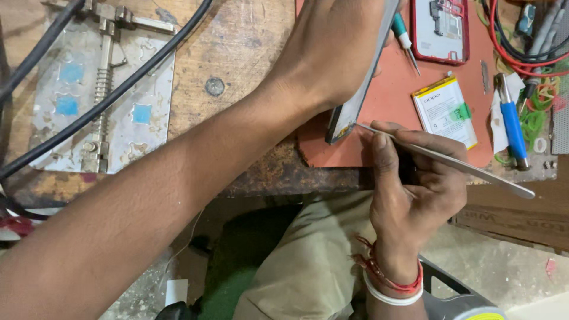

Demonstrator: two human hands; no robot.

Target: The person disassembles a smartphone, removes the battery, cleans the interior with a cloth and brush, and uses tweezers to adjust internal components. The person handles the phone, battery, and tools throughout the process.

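Note:
My left hand [332, 53] grips a thin phone panel [349, 112], held on edge and tilted over the orange work mat [391, 101]. My right hand [415, 184] pinches long metal tweezers [462, 166], whose tip touches the panel's lower corner. The right wrist carries red thread and a white band. Both hands are above the front edge of the worn wooden bench [237, 47].
On the mat lie an opened red phone body [441, 29], a white flat battery [444, 112], a small screwdriver [406, 44] and a blue-handled tool [512, 124]. Red and green wires [527, 65] pile at the right. A metal clamp plate [101, 95] with black cables sits left.

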